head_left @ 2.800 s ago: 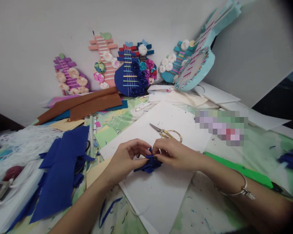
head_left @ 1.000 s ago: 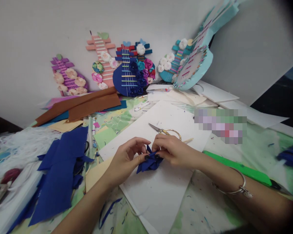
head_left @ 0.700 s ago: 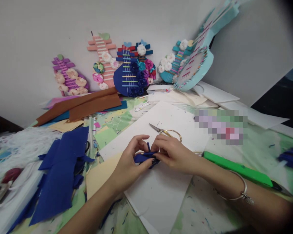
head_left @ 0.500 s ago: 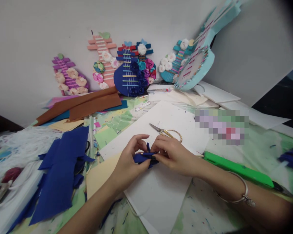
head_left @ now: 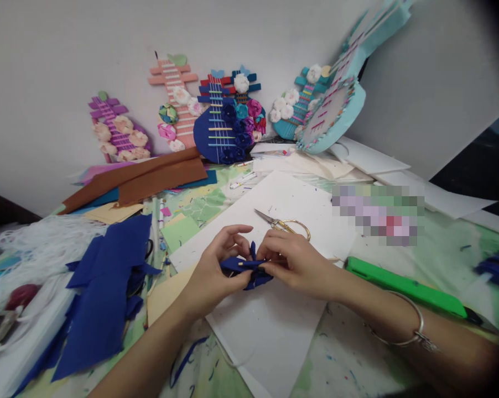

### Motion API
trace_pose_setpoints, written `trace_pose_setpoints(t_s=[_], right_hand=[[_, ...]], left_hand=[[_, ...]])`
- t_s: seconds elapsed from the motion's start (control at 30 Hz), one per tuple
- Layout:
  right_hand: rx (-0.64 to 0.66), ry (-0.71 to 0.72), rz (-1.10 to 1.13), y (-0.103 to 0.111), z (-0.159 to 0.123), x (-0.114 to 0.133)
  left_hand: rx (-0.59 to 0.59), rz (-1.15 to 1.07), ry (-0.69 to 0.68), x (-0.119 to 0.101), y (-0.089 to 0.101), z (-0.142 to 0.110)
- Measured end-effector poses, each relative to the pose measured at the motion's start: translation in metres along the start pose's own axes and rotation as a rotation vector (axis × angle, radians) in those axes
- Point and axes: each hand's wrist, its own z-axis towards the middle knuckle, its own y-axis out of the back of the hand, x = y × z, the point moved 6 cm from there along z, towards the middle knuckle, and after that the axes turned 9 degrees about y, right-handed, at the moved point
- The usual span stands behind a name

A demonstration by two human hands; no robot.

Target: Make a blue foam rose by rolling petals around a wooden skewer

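Note:
My left hand (head_left: 216, 265) pinches a folded piece of dark blue crepe paper (head_left: 235, 265) between thumb and fingers, its index finger raised above. My right hand (head_left: 295, 262) grips the same piece from the right, fingertips bunched at its middle. A pale thin stick (head_left: 247, 263) lies along the paper and seems to run through the right hand, coming out near the wrist. Pointed blue petals or strips poke up and down between the hands. Gold-handled scissors (head_left: 293, 225) lie just beyond, on a white sheet (head_left: 270, 326) under both hands.
Sheets of blue crepe paper (head_left: 104, 293) lie at left beside tangled white string (head_left: 37, 243). A green utility knife (head_left: 407, 290) lies at right, near my forearm. Brown paper (head_left: 162, 171) lies farther back. Decorated cardboard lutes, one dark blue (head_left: 210, 132), lean on the wall.
My left hand has shifted slightly left, drawing the blue paper outward so more of it shows. My right hand stays nearly in place.

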Motion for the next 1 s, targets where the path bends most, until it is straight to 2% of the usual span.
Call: trace_pose_setpoints(t_s=[0.13,0.47,0.7,1.0], right_hand=[[0.0,-0.034,0.073,0.0009,0.0001,0.001],[-0.02,-0.082,0.117,0.0027,-0.0016,-0.0025],[-0.018,-0.046,0.154,0.0032,0.0004,0.0033],[-0.027,-0.062,0.149,0.0025,-0.0007,0.0038]], left_hand=[[0.039,-0.02,-0.032,-0.0015,0.0001,-0.0004],[-0.013,0.0,-0.066,-0.0062,0.0001,-0.0028],[0.052,-0.07,-0.043,-0.0018,0.0011,-0.0027],[0.064,-0.238,-0.076,0.0027,0.0018,-0.0001]])
